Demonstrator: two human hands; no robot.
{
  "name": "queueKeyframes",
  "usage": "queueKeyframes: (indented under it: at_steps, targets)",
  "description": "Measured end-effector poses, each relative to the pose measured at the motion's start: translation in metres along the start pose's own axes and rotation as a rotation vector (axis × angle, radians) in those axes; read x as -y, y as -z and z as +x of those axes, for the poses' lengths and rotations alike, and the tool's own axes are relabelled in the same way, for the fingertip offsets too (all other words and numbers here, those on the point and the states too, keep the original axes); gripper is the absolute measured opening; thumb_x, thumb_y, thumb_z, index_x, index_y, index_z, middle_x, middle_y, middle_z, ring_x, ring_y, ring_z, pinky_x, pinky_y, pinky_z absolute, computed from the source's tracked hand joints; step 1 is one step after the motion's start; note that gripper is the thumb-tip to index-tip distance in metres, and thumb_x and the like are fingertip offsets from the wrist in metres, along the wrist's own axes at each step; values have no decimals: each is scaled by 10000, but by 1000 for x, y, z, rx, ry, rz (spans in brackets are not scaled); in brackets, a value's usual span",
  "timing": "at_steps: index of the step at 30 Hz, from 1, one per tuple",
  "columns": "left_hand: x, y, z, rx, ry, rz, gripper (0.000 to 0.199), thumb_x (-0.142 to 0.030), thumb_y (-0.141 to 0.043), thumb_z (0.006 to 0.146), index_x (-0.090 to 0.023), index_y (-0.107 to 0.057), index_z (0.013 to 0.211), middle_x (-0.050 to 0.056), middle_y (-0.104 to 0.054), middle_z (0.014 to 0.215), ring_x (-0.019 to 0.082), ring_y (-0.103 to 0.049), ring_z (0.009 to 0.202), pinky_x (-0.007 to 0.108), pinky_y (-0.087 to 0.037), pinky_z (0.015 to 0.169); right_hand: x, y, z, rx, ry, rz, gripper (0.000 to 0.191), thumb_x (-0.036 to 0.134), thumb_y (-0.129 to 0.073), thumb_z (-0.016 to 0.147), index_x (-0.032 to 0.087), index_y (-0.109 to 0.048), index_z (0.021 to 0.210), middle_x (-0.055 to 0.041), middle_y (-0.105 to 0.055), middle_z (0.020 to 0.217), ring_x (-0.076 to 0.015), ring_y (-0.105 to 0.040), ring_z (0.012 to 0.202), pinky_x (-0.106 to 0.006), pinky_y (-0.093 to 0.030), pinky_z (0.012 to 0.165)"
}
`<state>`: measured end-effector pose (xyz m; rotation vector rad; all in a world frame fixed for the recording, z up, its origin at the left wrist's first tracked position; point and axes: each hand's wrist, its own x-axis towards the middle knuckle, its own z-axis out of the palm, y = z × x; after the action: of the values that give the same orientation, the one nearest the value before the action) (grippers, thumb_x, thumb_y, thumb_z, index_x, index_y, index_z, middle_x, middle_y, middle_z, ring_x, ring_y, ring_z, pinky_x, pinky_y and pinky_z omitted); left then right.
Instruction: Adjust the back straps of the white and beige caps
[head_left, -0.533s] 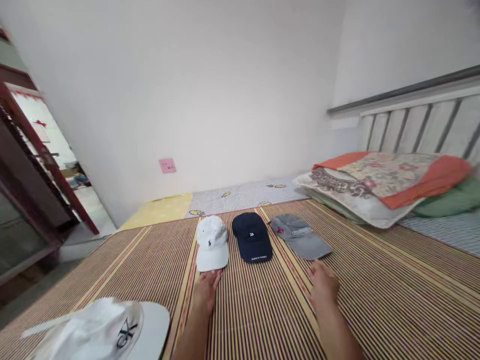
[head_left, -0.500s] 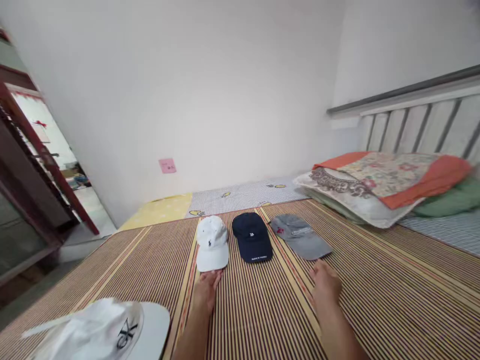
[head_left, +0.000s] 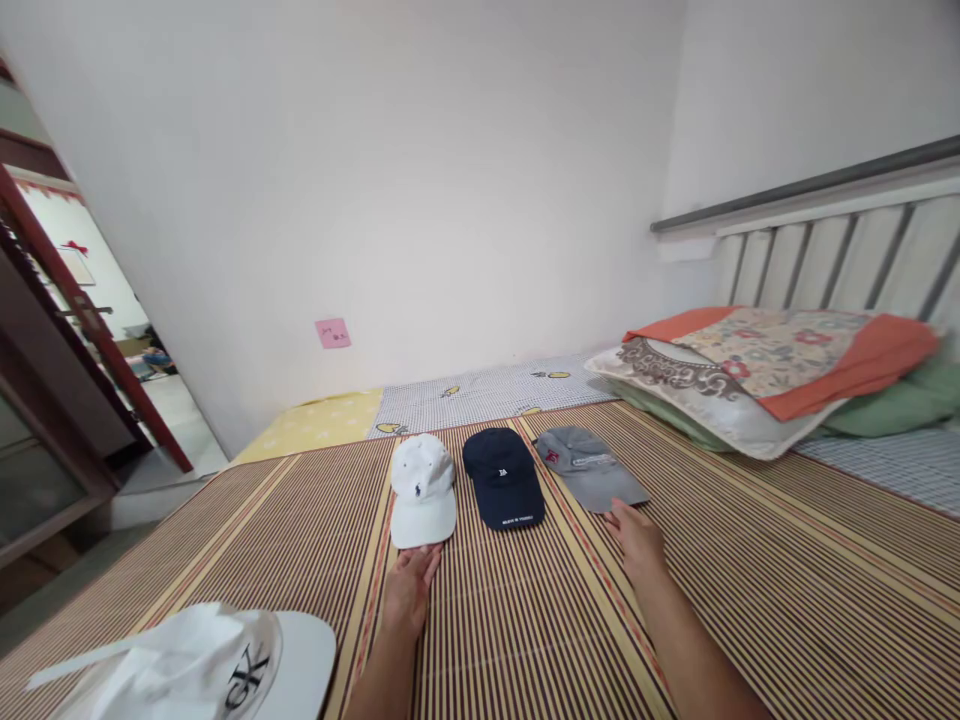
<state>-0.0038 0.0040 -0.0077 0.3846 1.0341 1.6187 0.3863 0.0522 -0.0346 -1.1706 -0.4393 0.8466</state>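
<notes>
Three baseball caps lie in a row on the striped mat, brims toward me. My left hand holds the front edge of the white cap's brim, its fingertips partly hidden there. This white baseball cap has a small dark emblem. At the right, my right hand pinches the brim of the grey baseball cap, which lies turned at an angle. Between them sits a navy baseball cap with small white lettering, touched by neither hand.
Another white cap with black letters lies on its side at the near left. The striped mat covers the bed. Pillows and an orange-edged floral cloth lie at the right, by the white headboard. A wall stands behind.
My right hand has moved a little left and forward onto the grey cap's brim, and that brim has swung slightly left. My left hand stays at the white cap.
</notes>
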Motion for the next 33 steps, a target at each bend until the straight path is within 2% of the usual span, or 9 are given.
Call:
queueKeyframes:
  at_steps: [4,7,12,16,19,22,27,33]
  targets:
    - [-1,1,0,0,-5,-4,118,-155,-689,959,-155,-709,1075,60,-759,1119,203,-739,981,398,-638,860,8,-5,-7,2,-136,-29,239,323,-675,1007,159,-669,1181,-66,-706,1145,-196,-708,924,-370,-626,785]
    - [-2,0,-2,11,1,-7,157,-148,-692,956,-148,-701,1113,64,-754,1125,208,-740,986,393,-642,849,8,-8,-27,48,-208,-47,235,321,-670,1012,159,-664,1182,-60,-706,1125,-184,-707,889,-348,-625,753]
    - [-4,-2,-4,19,18,-4,139,-173,-681,967,-154,-701,1104,68,-739,1155,203,-730,988,382,-645,830,-7,-37,-82,359,-402,-44,120,251,-718,972,133,-698,975,-20,-743,906,-151,-717,731,-301,-615,659]
    - [-4,-2,-5,38,13,1,222,-214,-673,981,-157,-682,1196,88,-738,1212,223,-738,1026,411,-650,857,-13,-65,-108,489,-439,73,143,198,-851,793,123,-742,846,-97,-796,865,-244,-793,812,-337,-631,729]
    - [-4,-1,-4,36,17,6,249,-217,-631,1007,-130,-660,1239,117,-769,1143,237,-758,1028,423,-649,892,-16,-78,-109,509,-444,162,166,180,-875,741,131,-768,858,-98,-802,854,-256,-799,867,-340,-628,800]
    - [-2,0,-3,35,23,4,231,-175,-583,1024,-116,-659,1234,136,-787,1090,235,-769,1031,410,-638,932,-23,-85,-104,511,-450,222,98,166,-823,823,122,-759,883,-82,-801,880,-233,-786,919,-376,-621,885]
    - [-1,2,-3,29,26,-3,204,-214,-632,1006,-142,-679,1191,99,-762,1186,231,-751,1055,444,-630,939,-37,-96,-97,485,-437,303,88,217,-728,954,129,-729,953,-57,-783,1022,-224,-751,1023,-451,-600,959]
    - [-3,0,-5,36,18,4,203,-179,-617,1005,-125,-675,1191,105,-778,1155,240,-759,1059,464,-625,964,-52,-101,-89,376,-352,419,135,271,-756,896,147,-727,940,-82,-775,1125,-251,-725,1123,-496,-537,1070]
